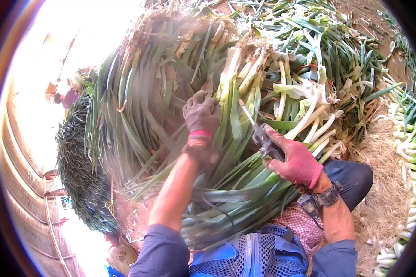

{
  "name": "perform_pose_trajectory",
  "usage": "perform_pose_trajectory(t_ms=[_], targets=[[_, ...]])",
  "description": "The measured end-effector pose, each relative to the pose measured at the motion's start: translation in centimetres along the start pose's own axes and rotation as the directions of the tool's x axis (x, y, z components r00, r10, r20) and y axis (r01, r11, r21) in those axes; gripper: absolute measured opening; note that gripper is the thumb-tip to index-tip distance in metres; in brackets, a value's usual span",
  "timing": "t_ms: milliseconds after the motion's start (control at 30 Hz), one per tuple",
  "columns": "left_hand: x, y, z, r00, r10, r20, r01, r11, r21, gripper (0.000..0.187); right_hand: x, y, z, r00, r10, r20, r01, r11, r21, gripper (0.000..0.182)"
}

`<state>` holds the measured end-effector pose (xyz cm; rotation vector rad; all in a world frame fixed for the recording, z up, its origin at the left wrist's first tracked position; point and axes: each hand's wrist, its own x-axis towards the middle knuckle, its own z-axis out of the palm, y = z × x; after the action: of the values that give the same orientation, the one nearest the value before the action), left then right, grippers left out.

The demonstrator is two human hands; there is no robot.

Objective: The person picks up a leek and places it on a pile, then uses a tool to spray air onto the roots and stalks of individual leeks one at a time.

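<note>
My left hand [202, 113], in a dusty glove with a pink cuff, is curled against a thick green onion stalk [225, 85] in the middle of the big pile. What lies under its fingers is hidden. In my right hand [296, 159], gloved in pink, is an air blow gun [269, 142]. Its thin metal nozzle points up and left at the pale stalks. Across my lap rests a bundle of green onions [245, 198], white ends to the right. Long leaves of the pile [138, 111] hang down left of my left hand, partly blurred.
Loose leaves and peelings [328, 51] are heaped at the back right. Dry root fibres [379, 161] cover the ground by my knee. White-stemmed green onions [413, 180] line the far right. A dark green heap [85, 171] stands left, with a purple-gloved hand [70, 98] beyond it.
</note>
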<state>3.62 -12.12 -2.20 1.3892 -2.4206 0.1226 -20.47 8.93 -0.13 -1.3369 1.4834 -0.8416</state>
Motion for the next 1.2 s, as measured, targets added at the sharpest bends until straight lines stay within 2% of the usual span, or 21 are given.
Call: perform_pose_trajectory(t_ms=[67,133,200,267,333,400,433,500,533,600,633,733,800,833,900,967,1000,1033,1067,1133,1200], targets=[[0.0,0.2,-0.2,0.997,-0.014,0.078,0.011,0.999,0.041,0.031,0.3,-0.1,0.2,0.998,-0.055,-0.016,0.055,0.998,0.007,0.083],[0.1,0.7,-0.3,0.988,-0.028,0.154,0.015,0.996,0.083,0.036,0.7,-0.3,0.0,0.999,0.031,0.030,-0.030,0.998,-0.051,0.084],[0.1,1.3,-0.7,0.943,-0.211,0.256,0.166,0.968,0.186,0.044,0.8,-0.7,0.3,0.999,0.007,0.051,-0.006,1.000,-0.023,0.084],[0.6,1.4,-1.4,0.921,-0.201,0.334,0.156,0.975,0.157,0.047,0.9,-0.8,0.2,0.998,-0.018,0.067,0.018,1.000,0.001,0.084],[1.2,0.8,-1.4,0.893,-0.191,0.407,0.151,0.980,0.127,0.050,1.3,-0.9,0.1,0.993,0.068,0.099,-0.063,0.996,-0.059,0.085],[2.4,-0.2,-0.8,0.717,-0.314,0.622,0.423,0.906,-0.029,0.062,1.3,-1.3,0.1,0.994,0.052,0.099,-0.045,0.997,-0.070,0.085],[2.8,-0.3,-0.7,0.719,-0.313,0.621,0.422,0.906,-0.030,0.062,1.1,-1.4,0.1,0.994,0.040,0.100,-0.032,0.996,-0.079,0.085],[3.5,-0.3,-0.5,0.637,-0.374,0.674,0.440,0.894,0.080,0.064,0.8,-1.4,0.0,0.996,0.050,0.074,-0.043,0.995,-0.091,0.085],[3.4,0.5,-1.3,0.640,-0.370,0.673,0.437,0.896,0.077,0.064,0.6,-1.3,-0.1,0.997,0.062,0.055,-0.057,0.994,-0.098,0.085],[3.0,2.7,-4.3,0.885,-0.244,0.397,0.175,0.964,0.202,0.050,0.4,-0.9,-0.4,0.998,0.054,0.045,-0.050,0.996,-0.080,0.085],[2.9,2.5,-4.9,0.932,-0.169,0.321,0.105,0.973,0.206,0.046,0.3,-0.8,-0.4,0.998,0.046,0.042,-0.044,0.997,-0.061,0.085],[5.6,3.3,-8.9,0.860,-0.233,0.455,0.199,0.973,0.120,0.052,-0.1,-0.8,-0.2,1.000,0.004,0.028,-0.004,1.000,-0.017,0.085],[7.1,3.6,-11.2,0.913,-0.192,0.360,0.199,0.980,0.019,0.046,-0.2,-0.6,-0.2,1.000,0.003,0.019,-0.002,1.000,-0.013,0.085],[8.1,2.8,-11.4,0.925,-0.178,0.336,0.232,0.964,-0.129,0.046,-0.3,-0.4,-0.2,1.000,0.009,0.012,-0.008,1.000,-0.009,0.085],[10.0,2.5,-12.7,0.922,-0.156,0.355,0.314,0.836,-0.449,0.047,-0.7,0.1,0.0,0.999,-0.050,-0.012,0.050,0.999,0.008,0.085],[11.7,2.7,-13.4,0.859,-0.129,0.495,0.426,0.717,-0.552,0.048,-1.2,-0.5,-0.5,0.994,-0.105,-0.044,0.106,0.994,0.021,0.085],[12.1,2.9,-13.5,0.822,-0.104,0.560,0.476,0.666,-0.574,0.048,-1.8,-1.0,-1.1,0.999,-0.033,-0.026,0.035,0.997,0.070,0.085],[12.1,3.6,-13.5,0.823,-0.100,0.560,0.472,0.669,-0.575,0.048,-2.1,-1.5,-1.6,0.999,0.038,-0.003,-0.037,0.992,0.119,0.085],[12.1,4.5,-13.1,0.805,-0.103,0.584,0.441,0.763,-0.473,0.047,-2.4,-1.2,-1.7,0.999,0.037,-0.007,-0.036,0.992,0.120,0.085],[11.9,6.3,-12.1,0.741,-0.158,0.653,0.422,0.866,-0.269,0.048,-3.0,-0.5,-2.0,0.989,-0.124,-0.078,0.131,0.987,0.093,0.084],[11.2,6.7,-9.2,0.720,-0.202,0.664,0.388,0.910,-0.143,0.053,-3.9,-0.7,-2.6,0.995,-0.074,-0.062,0.076,0.997,0.019,0.082]])
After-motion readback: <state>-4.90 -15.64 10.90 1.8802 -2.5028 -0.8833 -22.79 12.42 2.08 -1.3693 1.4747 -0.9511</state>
